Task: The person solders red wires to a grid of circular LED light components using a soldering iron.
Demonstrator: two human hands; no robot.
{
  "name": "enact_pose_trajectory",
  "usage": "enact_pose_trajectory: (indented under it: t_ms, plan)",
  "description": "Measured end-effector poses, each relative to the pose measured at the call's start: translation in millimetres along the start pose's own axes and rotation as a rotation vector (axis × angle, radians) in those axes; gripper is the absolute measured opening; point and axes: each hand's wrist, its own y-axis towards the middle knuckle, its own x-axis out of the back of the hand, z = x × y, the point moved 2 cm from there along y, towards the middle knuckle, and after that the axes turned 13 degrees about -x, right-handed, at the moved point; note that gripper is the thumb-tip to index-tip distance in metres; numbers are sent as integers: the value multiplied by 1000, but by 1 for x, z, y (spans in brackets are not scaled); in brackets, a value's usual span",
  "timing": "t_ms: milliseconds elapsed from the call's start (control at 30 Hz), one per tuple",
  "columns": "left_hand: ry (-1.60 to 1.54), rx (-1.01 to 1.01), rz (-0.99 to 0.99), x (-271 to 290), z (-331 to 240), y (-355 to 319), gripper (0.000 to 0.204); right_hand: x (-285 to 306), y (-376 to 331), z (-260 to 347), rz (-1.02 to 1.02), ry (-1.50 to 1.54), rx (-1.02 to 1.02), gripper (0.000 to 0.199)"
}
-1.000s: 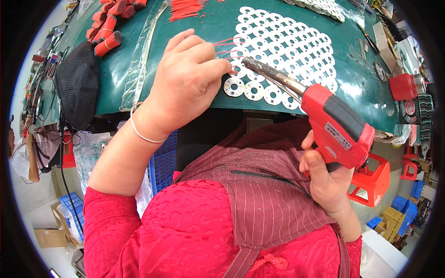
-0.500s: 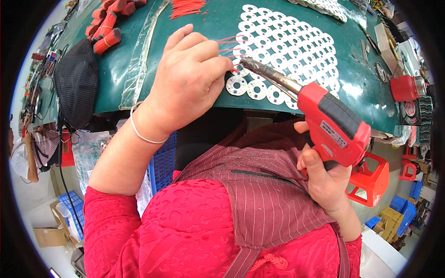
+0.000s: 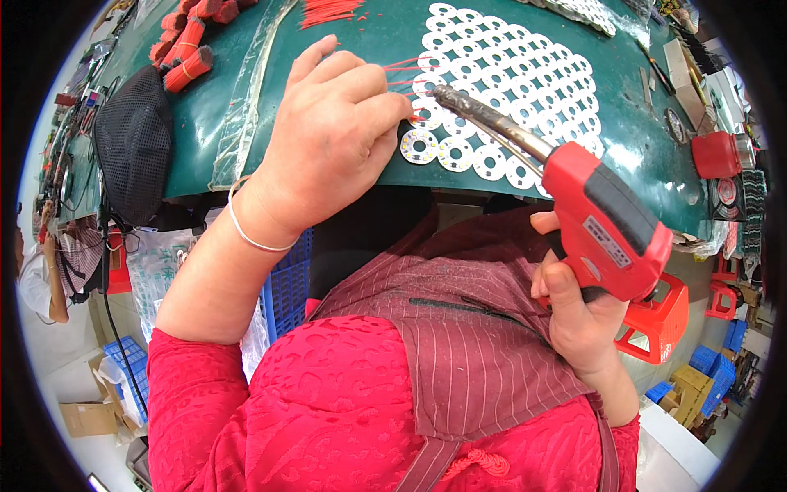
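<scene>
gripping a red soldering gun (image 3: 605, 221) in a closed right hand (image 3: 579, 316), a person at a green counter (image 3: 385, 33) brings its dark metal tip over a panel of round white circuit boards (image 3: 508, 90) that lies flat near the counter's front edge. the left hand (image 3: 332, 139) rests knuckles up just beside the panel's near left corner, fingers curled, pinching a few thin red wires (image 3: 402, 70) whose ends reach onto the boards close to the tip; whether the tip touches a board cannot be told. a thin bangle (image 3: 246, 234) circles the left wrist. to the left on the counter sit a black mesh pouch (image 3: 131, 143), a strip of clear plastic (image 3: 246, 115) and bundles of red tubes (image 3: 184, 45). more loose red wires (image 3: 328, 10) lie at the far edge. a red plastic stool (image 3: 660, 324) stands below the counter on the right.
</scene>
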Motion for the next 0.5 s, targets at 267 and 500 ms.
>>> enact_pose_trajectory:
  t_ms: [267, 500]
  plan:
    - [13, 10, 0, 1, -1, 0, 17, -1, -2, -1, -25, 54, -32, 47]
    - [20, 11, -3, 0, -1, 0, 16, -1, -2, -2, -16, 55, -36, 47]
